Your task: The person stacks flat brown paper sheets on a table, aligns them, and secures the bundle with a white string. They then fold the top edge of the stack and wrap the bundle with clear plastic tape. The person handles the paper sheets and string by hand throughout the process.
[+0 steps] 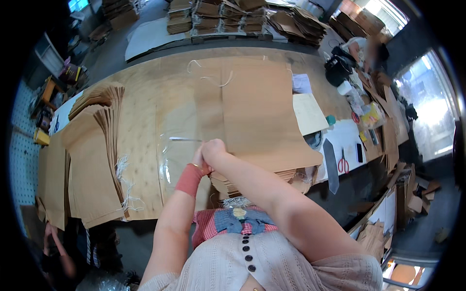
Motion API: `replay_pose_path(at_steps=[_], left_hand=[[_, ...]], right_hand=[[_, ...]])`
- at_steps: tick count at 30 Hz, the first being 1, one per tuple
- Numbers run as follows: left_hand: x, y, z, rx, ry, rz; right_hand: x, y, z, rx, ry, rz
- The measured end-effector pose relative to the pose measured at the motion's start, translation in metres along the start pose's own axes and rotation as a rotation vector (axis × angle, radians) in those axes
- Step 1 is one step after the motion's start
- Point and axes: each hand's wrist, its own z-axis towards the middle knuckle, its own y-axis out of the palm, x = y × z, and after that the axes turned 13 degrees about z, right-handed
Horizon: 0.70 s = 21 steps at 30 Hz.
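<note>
A stack of brown paper bags (259, 114) lies in front of me on the wooden table, with white string loops (223, 82) near its far left corner. My right hand (214, 147) is closed at the stack's near left edge, my right arm reaching across. From it a thin metal rod (184, 139) points left, its far end bare. Just below and touching it, my left hand (200, 159) is closed too, a reddish band round its wrist. What the left fingers hold is hidden.
More paper bags (90, 160) lie fanned at the left, with white strings (127, 186). At the right are red-handled scissors (343, 162), a grey strip (331, 167) and a phone (359, 153). Another person's hands (51, 230) are at the lower left; one person (359, 51) is at the far right.
</note>
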Motion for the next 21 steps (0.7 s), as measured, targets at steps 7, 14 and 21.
replay_pose_path(at_steps=[7,14,21], left_hand=[[0.0,0.018,-0.006,0.418,-0.273,0.466],[-0.021,0.046,0.038,0.334,-0.26,0.528],[-0.035,0.03,-0.005,0.75,0.297,1.353]], right_hand=[[0.107,-0.119,-0.176,0.23,0.059,0.666],[0.352,-0.007,-0.218,0.172,0.874,0.621],[0.285,-0.016,-0.217,0.683,0.561,0.812]])
